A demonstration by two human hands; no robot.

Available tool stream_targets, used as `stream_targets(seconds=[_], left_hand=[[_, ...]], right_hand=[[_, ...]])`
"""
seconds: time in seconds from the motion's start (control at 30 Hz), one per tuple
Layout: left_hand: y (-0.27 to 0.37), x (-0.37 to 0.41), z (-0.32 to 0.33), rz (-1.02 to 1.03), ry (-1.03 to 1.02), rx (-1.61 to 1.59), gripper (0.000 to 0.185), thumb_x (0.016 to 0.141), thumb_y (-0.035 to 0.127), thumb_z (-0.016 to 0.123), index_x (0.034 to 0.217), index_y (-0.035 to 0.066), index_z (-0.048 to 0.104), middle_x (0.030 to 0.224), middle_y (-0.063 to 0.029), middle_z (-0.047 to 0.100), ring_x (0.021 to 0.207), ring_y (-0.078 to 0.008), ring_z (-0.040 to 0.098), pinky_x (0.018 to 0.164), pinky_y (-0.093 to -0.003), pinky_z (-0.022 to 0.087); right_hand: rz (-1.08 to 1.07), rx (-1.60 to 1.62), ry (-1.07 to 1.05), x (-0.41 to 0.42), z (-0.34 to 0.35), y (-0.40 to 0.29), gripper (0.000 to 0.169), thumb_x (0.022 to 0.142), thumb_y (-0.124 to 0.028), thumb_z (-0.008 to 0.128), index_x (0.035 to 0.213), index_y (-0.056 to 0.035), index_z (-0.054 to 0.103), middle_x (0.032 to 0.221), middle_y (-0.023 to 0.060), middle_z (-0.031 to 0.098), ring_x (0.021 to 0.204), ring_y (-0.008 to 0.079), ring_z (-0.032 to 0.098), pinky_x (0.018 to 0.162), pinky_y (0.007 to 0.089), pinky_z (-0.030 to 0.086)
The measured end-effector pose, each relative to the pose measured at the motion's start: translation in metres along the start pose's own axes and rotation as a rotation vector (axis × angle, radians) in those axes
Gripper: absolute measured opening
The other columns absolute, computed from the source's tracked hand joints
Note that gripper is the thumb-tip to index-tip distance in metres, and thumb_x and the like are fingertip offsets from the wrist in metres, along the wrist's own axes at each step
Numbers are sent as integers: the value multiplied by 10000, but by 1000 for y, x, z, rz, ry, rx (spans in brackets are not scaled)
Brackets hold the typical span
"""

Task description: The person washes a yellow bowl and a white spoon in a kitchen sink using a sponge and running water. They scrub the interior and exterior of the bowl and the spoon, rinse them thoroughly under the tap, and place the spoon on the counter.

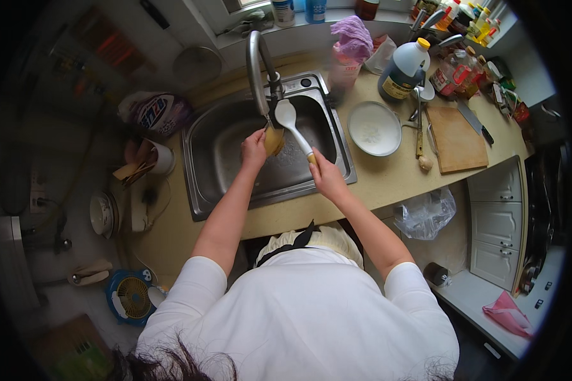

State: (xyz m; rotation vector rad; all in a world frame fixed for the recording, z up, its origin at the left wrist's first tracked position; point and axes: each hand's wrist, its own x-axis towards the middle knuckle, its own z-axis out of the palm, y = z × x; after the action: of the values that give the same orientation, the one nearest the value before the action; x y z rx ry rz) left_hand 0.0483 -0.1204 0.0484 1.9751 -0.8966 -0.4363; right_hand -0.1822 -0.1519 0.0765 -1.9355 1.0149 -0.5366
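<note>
Both hands are over the stainless-steel sink [219,157]. My left hand [254,151] grips a yellowish-brown item [273,141], perhaps a sponge or scouring pad, just below the spout of the curved metal faucet [256,66]. In my right hand [329,175] is a white serving spoon [293,121], held by the yellow-tan end of its handle. Its bowl points up and away, near the faucet's base and close to the yellowish item. Wet droplets show on the sink floor; the far side of the left-hand item is hidden.
Right of the sink stand a white bowl [375,128], a large jug of dark liquid [403,69], a wooden cutting board [457,138] and a knife [476,123]. Left are a purple detergent bag [155,113] and a white utensil holder [163,157]. A plastic bag [426,214] hangs below the counter.
</note>
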Motion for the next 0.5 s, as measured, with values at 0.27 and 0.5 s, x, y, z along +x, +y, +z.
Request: stream_targets(seconds=[0.27,0.5], left_hand=[[41,8,21,183,-143,95,211,859,198,519,1014,113,635,890,-127,643,868,-297,613,822,-400,446],[37,17,15,80,-163,272,200,866,281,523,991,184,645,828,-55,658,872,-237,609,999,-571,147]], right_hand=[[15,56,141,-14,-18,16,368,856,-182,508,1184,-21,466,758,252,585,726,420,572,622,456,446],[20,86,94,-17,-25,10,357,855,-186,510,1165,-11,472,737,255,579,711,409,575,599,439,443]])
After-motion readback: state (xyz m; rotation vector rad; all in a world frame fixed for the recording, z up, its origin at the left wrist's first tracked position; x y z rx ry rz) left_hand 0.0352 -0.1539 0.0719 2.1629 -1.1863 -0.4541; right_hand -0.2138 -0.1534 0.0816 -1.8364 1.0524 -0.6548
